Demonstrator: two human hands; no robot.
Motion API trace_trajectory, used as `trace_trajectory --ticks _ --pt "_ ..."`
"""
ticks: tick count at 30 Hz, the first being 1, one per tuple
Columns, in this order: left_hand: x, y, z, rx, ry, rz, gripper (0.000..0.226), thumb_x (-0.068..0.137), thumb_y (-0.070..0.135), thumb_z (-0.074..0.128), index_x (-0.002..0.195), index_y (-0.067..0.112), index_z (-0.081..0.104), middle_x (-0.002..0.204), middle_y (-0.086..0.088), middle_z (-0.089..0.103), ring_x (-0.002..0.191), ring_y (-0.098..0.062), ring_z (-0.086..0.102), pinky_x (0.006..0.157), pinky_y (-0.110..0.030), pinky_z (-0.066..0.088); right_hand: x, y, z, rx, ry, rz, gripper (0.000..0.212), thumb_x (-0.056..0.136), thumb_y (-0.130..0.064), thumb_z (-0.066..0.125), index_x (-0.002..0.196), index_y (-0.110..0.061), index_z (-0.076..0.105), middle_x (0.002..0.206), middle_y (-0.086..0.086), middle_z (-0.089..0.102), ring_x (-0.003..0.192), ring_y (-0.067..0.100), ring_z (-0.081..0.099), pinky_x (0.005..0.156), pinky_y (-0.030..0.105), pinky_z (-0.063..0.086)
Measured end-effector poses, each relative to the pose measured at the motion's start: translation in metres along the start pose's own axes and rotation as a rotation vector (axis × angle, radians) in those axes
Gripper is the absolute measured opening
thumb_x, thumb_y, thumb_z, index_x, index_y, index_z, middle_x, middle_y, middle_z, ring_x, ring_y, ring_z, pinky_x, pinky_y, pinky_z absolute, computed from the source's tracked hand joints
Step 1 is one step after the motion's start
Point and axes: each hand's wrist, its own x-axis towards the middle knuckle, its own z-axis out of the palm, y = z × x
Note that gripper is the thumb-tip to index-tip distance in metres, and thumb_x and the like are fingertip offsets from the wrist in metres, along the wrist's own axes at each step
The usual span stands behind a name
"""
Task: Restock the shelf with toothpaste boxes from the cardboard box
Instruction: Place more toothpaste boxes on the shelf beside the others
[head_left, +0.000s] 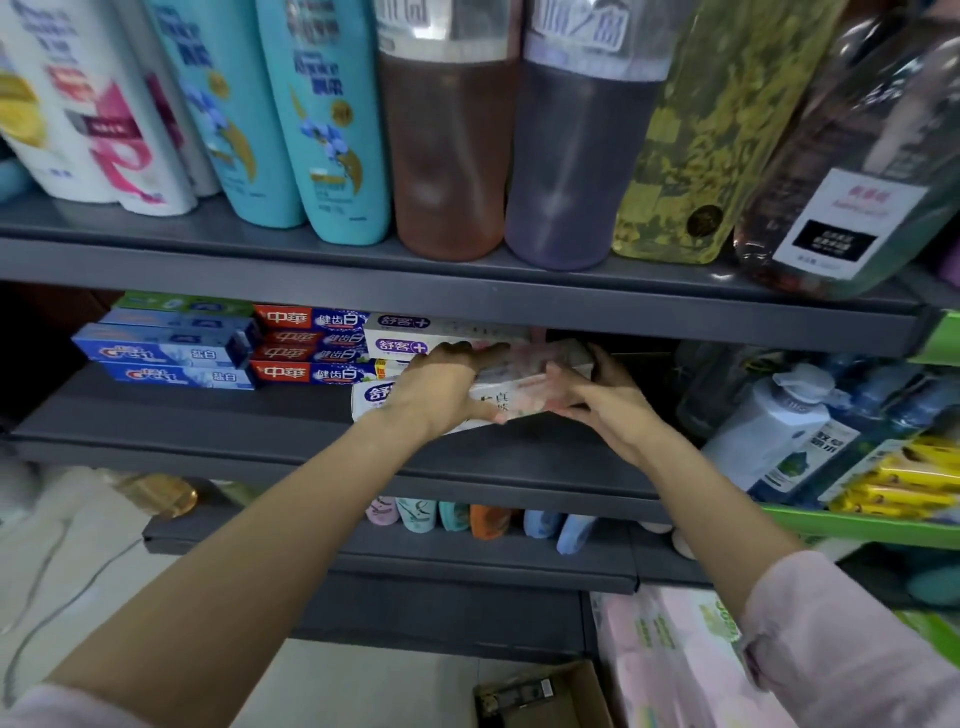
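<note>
Both the left hand (441, 387) and right hand (597, 395) gripped the pink-white toothpaste box (519, 379) over the middle shelf (208, 415), where a skewed push might topple the neighbouring stack (415, 338).

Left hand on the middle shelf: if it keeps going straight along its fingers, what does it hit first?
Probably the stacked white toothpaste boxes at the shelf's back. The left hand points inward and slightly right, over the pale box it holds with the right hand. Depth is unclear; it may already be close.

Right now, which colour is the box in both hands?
White with pink print, seen in the head view: box.
</note>
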Motion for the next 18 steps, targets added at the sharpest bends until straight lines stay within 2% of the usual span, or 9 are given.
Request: trace_trajectory --ticks 2,4,6,9,12,14,16,18 --pt "-0.006 -0.001 -0.003 0.026 0.013 -0.026 0.071 0.078 0.054 0.066 0.137 0.022 0.043 0.126 -0.011 0.057 0.113 -0.029 0.053 0.091 -0.035 0.043 -0.004 0.000 0.006 0.043 0.032 -0.019 0.047 0.087 -0.004 0.063 0.121 -0.031 0.047 0.109 -0.004 0.064 0.090 0.002 0.067 0.079 0.029 0.055" --pt "-0.012 -0.012 -0.005 0.055 0.033 -0.071 0.083 0.075 0.055 0.069 0.143 0.027 0.029 0.131 -0.009 0.053 0.117 -0.029 0.051 0.096 -0.038 0.040 -0.005 -0.002 0.008 0.119 0.044 -0.025 0.047 0.085 0.003 0.062 0.118 -0.028 0.051 0.107 -0.004 0.065 0.092 0.006 0.067 0.085 0.034 0.054" --pt "-0.018 -0.033 -0.006 0.047 0.060 -0.199 0.086 0.074 0.049 0.072 0.141 0.024 0.025 0.135 -0.011 0.047 0.124 -0.033 0.046 0.100 -0.045 0.036 -0.004 -0.002 0.007 0.218 0.087 -0.027 0.046 0.085 0.005 0.060 0.120 -0.022 0.051 0.108 -0.001 0.065 0.097 0.013 0.065 0.090 0.037 0.053" --pt "-0.026 -0.056 -0.003 -0.157 0.098 -0.394 0.070 0.079 0.033 0.073 0.135 0.021 0.033 0.136 -0.020 0.040 0.121 -0.041 0.044 0.097 -0.049 0.041 0.000 0.005 0.004 0.325 0.146 -0.009 0.044 0.086 0.005 0.060 0.122 -0.018 0.051 0.114 0.003 0.063 0.103 0.019 0.063 0.089 0.038 0.055" --pt "-0.032 -0.062 0.006 -0.392 0.145 -0.374 0.064 0.079 0.018 0.075 0.134 0.015 0.041 0.127 -0.019 0.053 0.114 -0.034 0.053 0.094 -0.036 0.044 0.002 0.018 0.015 0.318 0.199 0.032 0.046 0.087 -0.002 0.062 0.129 -0.016 0.050 0.124 0.007 0.060 0.113 0.023 0.060 0.096 0.040 0.051" --pt "-0.034 -0.063 0.013 -0.546 0.179 -0.409 0.060 0.079 0.014 0.076 0.131 0.012 0.046 0.123 -0.013 0.060 0.115 -0.029 0.055 0.094 -0.029 0.043 0.004 0.023 0.025 0.319 0.273 0.045 0.044 0.089 -0.005 0.061 0.130 -0.014 0.049 0.121 0.007 0.060 0.111 0.022 0.060 0.094 0.037 0.049" --pt "-0.034 -0.066 0.022 -0.673 0.203 -0.467 0.057 0.078 0.012 0.076 0.129 0.011 0.049 0.121 -0.012 0.061 0.114 -0.029 0.056 0.097 -0.031 0.046 0.007 0.030 0.034 0.305 0.330 0.064 0.041 0.090 -0.006 0.059 0.130 -0.011 0.049 0.118 0.006 0.060 0.108 0.020 0.059 0.094 0.034 0.048" --pt "-0.031 -0.071 0.029 -0.768 0.217 -0.507 0.055 0.078 0.011 0.075 0.126 0.014 0.048 0.117 -0.011 0.062 0.110 -0.030 0.058 0.094 -0.039 0.050 0.013 0.035 0.039 0.277 0.360 0.088 0.039 0.092 -0.009 0.058 0.130 -0.010 0.048 0.123 0.007 0.059 0.111 0.019 0.057 0.096 0.030 0.045"
